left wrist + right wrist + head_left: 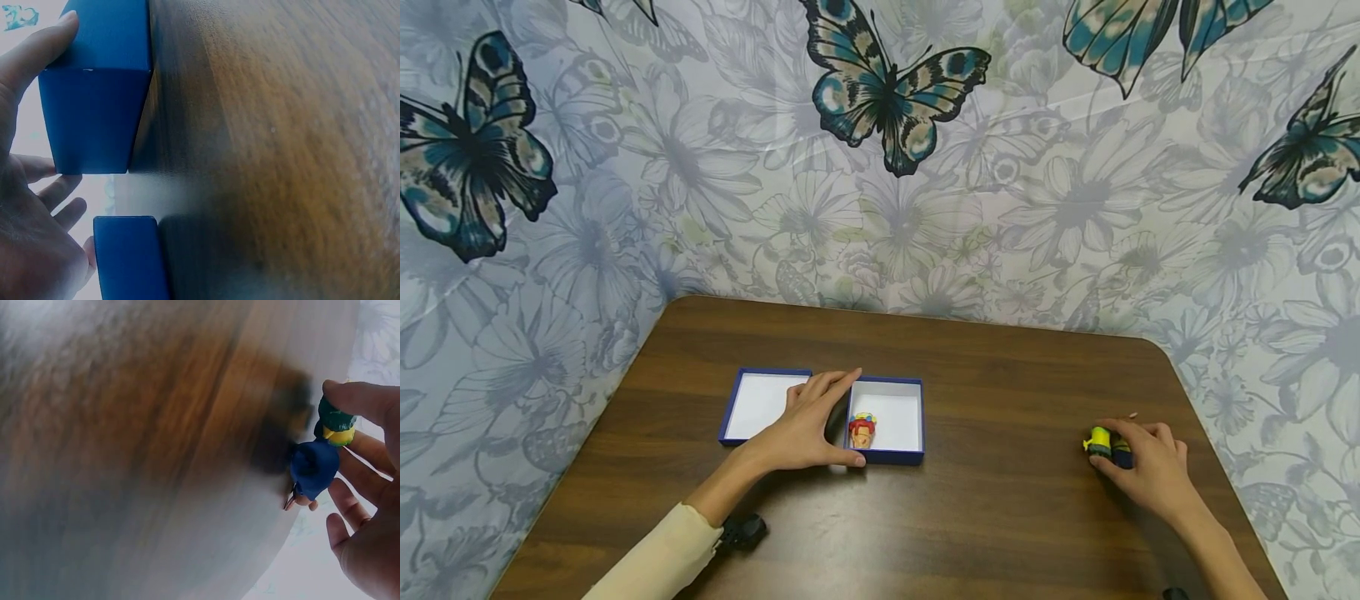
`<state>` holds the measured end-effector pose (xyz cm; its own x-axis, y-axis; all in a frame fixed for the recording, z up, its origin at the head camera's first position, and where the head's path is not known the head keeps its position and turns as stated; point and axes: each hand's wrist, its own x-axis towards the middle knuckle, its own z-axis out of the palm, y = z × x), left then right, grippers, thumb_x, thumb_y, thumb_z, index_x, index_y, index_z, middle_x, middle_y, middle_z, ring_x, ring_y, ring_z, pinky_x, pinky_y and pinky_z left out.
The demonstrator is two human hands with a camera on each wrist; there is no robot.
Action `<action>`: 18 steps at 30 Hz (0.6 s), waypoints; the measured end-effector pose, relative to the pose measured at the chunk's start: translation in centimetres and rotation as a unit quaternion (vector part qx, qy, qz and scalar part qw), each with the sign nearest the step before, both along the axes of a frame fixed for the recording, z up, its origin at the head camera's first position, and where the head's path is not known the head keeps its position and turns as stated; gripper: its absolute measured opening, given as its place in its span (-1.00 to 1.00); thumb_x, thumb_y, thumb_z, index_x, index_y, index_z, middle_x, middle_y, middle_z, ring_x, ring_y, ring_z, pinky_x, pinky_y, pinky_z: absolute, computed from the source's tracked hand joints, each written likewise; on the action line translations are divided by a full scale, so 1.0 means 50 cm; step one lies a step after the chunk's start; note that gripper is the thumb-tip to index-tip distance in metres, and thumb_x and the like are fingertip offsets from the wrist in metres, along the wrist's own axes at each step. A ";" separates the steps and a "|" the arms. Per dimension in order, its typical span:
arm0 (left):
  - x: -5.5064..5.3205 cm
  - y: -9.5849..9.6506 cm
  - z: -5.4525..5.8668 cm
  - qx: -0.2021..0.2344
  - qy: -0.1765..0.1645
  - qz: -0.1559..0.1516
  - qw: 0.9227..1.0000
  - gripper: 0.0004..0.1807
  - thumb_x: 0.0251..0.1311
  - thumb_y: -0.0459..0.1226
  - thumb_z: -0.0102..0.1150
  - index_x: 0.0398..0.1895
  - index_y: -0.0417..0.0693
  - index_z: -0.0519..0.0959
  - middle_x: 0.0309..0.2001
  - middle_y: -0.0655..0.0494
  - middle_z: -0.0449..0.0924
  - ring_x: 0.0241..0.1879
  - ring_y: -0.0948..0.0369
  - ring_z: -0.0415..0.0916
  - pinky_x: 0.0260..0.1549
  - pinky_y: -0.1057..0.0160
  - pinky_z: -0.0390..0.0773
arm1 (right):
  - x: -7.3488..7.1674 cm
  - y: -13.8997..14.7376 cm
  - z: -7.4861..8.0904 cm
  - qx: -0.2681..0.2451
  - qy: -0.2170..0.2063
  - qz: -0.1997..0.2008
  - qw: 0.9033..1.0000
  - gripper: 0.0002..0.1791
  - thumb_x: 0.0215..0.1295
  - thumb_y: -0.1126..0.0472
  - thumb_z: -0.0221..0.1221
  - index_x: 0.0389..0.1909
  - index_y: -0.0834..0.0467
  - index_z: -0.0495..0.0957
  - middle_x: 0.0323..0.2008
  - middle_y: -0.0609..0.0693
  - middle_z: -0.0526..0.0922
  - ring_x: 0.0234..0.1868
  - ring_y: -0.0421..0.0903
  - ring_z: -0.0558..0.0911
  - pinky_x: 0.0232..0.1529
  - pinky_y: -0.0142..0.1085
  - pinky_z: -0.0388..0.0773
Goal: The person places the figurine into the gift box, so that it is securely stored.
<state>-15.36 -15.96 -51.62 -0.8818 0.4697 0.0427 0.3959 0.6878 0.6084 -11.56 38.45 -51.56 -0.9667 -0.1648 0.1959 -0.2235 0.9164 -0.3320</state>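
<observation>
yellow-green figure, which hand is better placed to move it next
Probably the right hand: it holds the yellow-green figure, while the left hand is far to the left, at the blue box with the red figure.

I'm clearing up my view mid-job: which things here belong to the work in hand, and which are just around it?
Work in hand:
blue box, left hand at its side
red-and-yellow toy figure inside it
yellow-and-green toy figure, pinched by the right hand
dark-blue toy piece beside that
blue lid, probably

Just around:
wooden table
butterfly-print backdrop
</observation>
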 end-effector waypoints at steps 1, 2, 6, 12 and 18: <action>0.000 0.000 0.000 0.000 0.000 0.000 1.000 0.47 -0.16 0.28 0.71 0.79 0.38 -0.05 0.60 0.07 0.22 0.61 0.01 0.16 0.37 -0.26 0.04 | 0.000 -0.001 -0.001 0.000 0.002 0.000 1.000 -0.35 0.06 0.13 0.63 0.20 0.15 0.67 0.10 0.34 0.76 0.04 0.33 0.45 -0.13 0.22 0.16; 0.000 0.000 -0.001 -0.001 0.001 0.000 1.000 0.47 -0.16 0.28 0.71 0.79 0.38 -0.05 0.60 0.07 0.22 0.61 0.01 0.16 0.37 -0.26 0.04 | 0.000 -0.002 -0.001 -0.001 0.005 -0.001 1.000 -0.36 0.05 0.13 0.63 0.19 0.15 0.67 0.10 0.34 0.76 0.06 0.35 0.45 -0.13 0.22 0.17; 0.001 0.000 0.000 -0.001 0.001 0.000 1.000 0.47 -0.16 0.26 0.71 0.79 0.38 -0.05 0.60 0.07 0.22 0.61 0.01 0.16 0.35 -0.25 0.05 | -0.002 -0.007 -0.002 -0.017 0.019 0.004 1.000 -0.36 0.03 0.16 0.64 0.16 0.17 0.66 0.09 0.34 0.75 0.10 0.37 0.46 -0.10 0.21 0.23; 0.001 0.000 0.001 -0.003 0.000 0.000 1.000 0.46 -0.15 0.26 0.71 0.79 0.38 -0.05 0.61 0.07 0.22 0.61 0.02 0.18 0.35 -0.25 0.05 | -0.005 -0.011 -0.002 -0.060 0.037 0.017 0.997 -0.33 0.06 0.21 0.60 0.24 0.20 0.63 -0.01 0.28 0.73 -0.01 0.19 0.44 -0.08 0.06 0.18; 0.000 0.001 0.005 -0.001 -0.004 -0.001 1.000 0.46 -0.13 0.26 0.70 0.79 0.38 -0.05 0.61 0.06 0.21 0.61 0.00 0.17 0.37 -0.27 0.03 | -0.007 -0.011 -0.003 -0.082 0.050 0.029 0.995 -0.42 0.10 0.27 0.55 0.19 0.20 0.66 0.06 0.31 0.72 -0.02 0.13 0.43 -0.04 -0.02 0.14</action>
<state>-15.34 -15.93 -51.38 -0.8815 0.4709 0.0343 0.3914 0.6880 0.6111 -11.92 37.91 -51.71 -0.9306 -0.1773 0.3202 -0.3138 0.8369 -0.4485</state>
